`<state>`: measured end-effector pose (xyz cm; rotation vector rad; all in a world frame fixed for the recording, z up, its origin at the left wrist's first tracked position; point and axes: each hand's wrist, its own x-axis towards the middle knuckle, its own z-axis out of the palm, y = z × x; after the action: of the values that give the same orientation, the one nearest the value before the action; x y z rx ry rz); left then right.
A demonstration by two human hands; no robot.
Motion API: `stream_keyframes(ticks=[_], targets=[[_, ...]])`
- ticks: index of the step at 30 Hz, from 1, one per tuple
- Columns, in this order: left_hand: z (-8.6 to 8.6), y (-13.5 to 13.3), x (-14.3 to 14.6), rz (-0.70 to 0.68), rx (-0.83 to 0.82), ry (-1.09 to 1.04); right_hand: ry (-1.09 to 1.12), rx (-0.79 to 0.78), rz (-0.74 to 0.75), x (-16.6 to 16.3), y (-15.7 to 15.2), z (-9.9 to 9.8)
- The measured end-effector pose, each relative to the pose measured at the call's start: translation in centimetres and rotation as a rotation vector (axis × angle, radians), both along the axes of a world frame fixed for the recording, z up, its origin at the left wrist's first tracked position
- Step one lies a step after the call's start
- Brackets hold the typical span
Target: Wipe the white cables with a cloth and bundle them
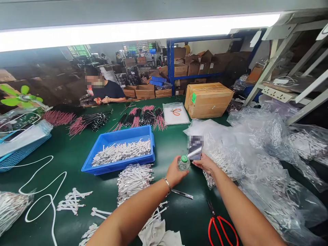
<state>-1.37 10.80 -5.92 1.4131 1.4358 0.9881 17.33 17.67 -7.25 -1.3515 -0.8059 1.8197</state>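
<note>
Green-capped bottle (183,163) grasped by the left hand (174,173) above the green worktop (179,218), flat silver object (194,152) held in the right hand (203,164), blue tray (102,160) of white cables (121,152) just left, red scissors (220,230) below

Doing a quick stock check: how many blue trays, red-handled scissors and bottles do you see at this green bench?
Blue trays: 2
Red-handled scissors: 2
Bottles: 1
Total: 5
</note>
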Motion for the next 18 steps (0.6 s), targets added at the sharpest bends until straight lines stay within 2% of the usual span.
stream_keyframes(ticks=[11, 14, 18], targets=[[0.3, -0.5, -2.2, 0.146, 0.033, 0.067, 0.07, 0.149, -0.39, -4.7, -4.1, -1.4], [0.1, -0.3, -2.5, 0.179, 0.036, 0.066, 0.052, 0.141, -0.486, -6.1, -3.8, -2.3], [0.0, -0.3, -2.6, 0.179, 0.02, 0.039, 0.031, 0.113, -0.583, -7.9, -1.6, -3.2]])
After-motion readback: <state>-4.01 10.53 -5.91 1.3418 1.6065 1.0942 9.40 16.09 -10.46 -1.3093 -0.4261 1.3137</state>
